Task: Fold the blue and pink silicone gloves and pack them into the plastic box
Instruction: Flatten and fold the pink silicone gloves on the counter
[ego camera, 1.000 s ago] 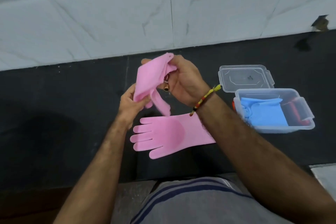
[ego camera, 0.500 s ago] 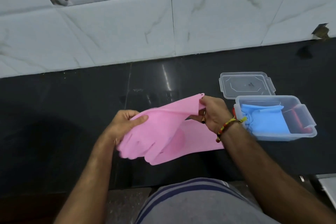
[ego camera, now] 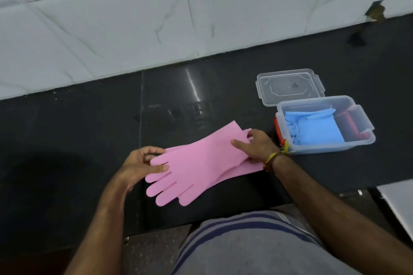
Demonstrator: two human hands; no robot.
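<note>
Two pink silicone gloves (ego camera: 201, 161) lie stacked flat on the black counter (ego camera: 89, 131), fingers pointing toward me and to the left, cuffs toward the box. My left hand (ego camera: 143, 163) pinches the fingertips of the top glove. My right hand (ego camera: 257, 146) presses down on the cuff end. The clear plastic box (ego camera: 362, 143) stands to the right of my right hand, with folded blue gloves (ego camera: 312, 128) inside.
The box's clear lid (ego camera: 290, 85) lies flat just behind the box. Red clips (ego camera: 279, 129) show on the box's sides. A white marbled tile wall (ego camera: 156, 29) runs along the back of the counter. The counter's front edge is close to my body.
The pink glove I held up in the air has come down and now lies flat on top of the other pink glove. Both hands have lowered to the counter.
</note>
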